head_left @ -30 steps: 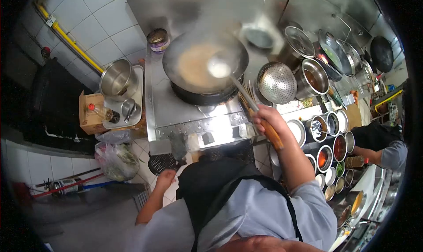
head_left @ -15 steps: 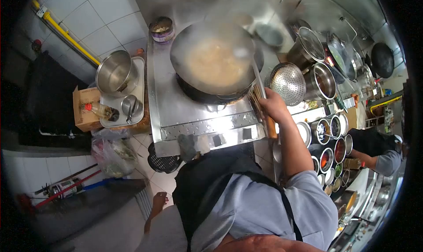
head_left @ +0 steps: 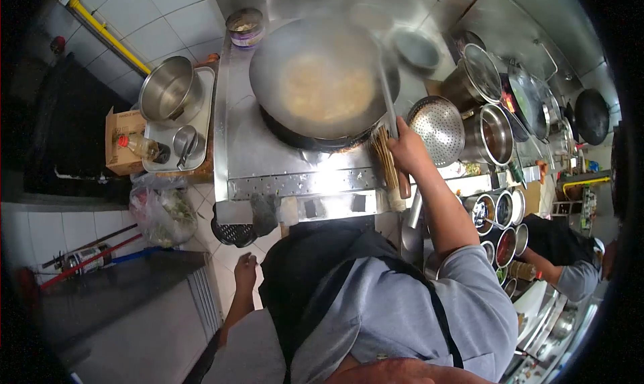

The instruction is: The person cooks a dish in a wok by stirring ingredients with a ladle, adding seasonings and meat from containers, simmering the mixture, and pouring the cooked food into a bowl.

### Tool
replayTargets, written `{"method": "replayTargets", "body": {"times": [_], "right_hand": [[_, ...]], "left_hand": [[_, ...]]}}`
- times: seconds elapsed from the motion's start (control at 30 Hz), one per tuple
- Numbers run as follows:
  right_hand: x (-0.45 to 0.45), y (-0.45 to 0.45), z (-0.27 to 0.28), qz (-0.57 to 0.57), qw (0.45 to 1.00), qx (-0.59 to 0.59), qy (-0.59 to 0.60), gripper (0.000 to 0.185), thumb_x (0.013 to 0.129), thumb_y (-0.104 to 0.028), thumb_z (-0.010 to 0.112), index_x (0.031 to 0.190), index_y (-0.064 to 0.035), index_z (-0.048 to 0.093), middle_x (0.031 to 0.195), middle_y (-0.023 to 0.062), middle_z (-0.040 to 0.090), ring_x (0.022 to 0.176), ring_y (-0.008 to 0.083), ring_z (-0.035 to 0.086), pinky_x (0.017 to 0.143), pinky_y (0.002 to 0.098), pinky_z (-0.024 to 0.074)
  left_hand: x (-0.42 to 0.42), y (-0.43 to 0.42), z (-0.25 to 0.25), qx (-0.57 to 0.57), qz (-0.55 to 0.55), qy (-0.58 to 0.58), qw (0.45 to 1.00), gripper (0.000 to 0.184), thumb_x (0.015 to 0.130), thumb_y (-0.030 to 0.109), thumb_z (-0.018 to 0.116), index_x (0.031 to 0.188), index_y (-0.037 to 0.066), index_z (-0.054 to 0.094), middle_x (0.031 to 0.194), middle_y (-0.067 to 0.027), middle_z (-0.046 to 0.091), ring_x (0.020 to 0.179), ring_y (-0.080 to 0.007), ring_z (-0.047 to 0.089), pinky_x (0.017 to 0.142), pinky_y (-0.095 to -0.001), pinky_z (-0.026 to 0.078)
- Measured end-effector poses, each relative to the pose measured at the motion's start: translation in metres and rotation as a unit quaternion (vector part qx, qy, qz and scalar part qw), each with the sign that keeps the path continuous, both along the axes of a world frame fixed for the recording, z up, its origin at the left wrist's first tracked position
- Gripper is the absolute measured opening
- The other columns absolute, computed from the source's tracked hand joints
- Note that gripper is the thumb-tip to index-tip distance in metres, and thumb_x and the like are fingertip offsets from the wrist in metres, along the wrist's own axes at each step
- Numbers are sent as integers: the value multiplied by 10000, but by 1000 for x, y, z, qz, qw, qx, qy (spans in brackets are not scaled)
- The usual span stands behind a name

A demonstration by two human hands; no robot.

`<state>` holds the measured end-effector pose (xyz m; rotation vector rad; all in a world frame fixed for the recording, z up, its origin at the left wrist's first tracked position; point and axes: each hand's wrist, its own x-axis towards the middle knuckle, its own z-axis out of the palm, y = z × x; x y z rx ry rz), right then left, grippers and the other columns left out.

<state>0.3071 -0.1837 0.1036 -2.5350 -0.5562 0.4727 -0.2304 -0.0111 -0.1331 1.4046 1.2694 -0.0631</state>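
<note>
A large wok (head_left: 268, 109) sits on the stove, with pale bubbling liquid (head_left: 325, 92) in it under thick steam. My right hand (head_left: 409, 148) is closed around the handle of a ladle (head_left: 388, 92). Its metal shaft reaches over the wok's right side, and steam blurs its bowl. Just left of this hand, a bamboo wok brush (head_left: 385, 159) rests at the stove's right edge. My left hand (head_left: 246, 270) hangs low beside my apron, its fingers loosely bent, with nothing visible in it.
A perforated strainer (head_left: 437, 130) and metal pots (head_left: 495, 134) stand right of the stove, near several seasoning containers (head_left: 504, 208). On the left, a tray (head_left: 208, 109) bears a steel pot (head_left: 168, 89). A co-worker's arm (head_left: 542, 264) shows at far right.
My right hand and the ladle have shifted slightly up and left, and the ladle's bowl has blurred into the steam. My left hand has risen a little beside my apron.
</note>
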Motion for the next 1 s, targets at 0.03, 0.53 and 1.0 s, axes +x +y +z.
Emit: {"method": "replayTargets", "body": {"times": [0.03,0.53,1.0], "right_hand": [[3,1,-12,6,1000,2,0,591,805,-161,587,1344,42,455,1092,323,628,1029,430,626,882,434,495],[-40,-4,39,-29,780,350,518,369,891,-140,502,1235,-9,483,670,1,460,439,88,426,382,229,357],[-23,-31,31,39,999,2,-24,488,858,-160,541,1322,-39,454,1024,302,634,958,476,614,835,546,462]], "left_hand": [[20,-4,17,152,14,36,988,358,933,269,597,1164,-5,596,1045,-134,652,876,-180,663,712,-306,532],[152,8,153,321,-97,-140,931,376,881,99,666,1228,5,556,1158,-164,594,1081,-288,588,934,-369,465],[159,48,59,294,-86,1,952,423,824,232,724,1150,11,570,1114,-183,615,1030,-342,618,884,-419,493]]}}
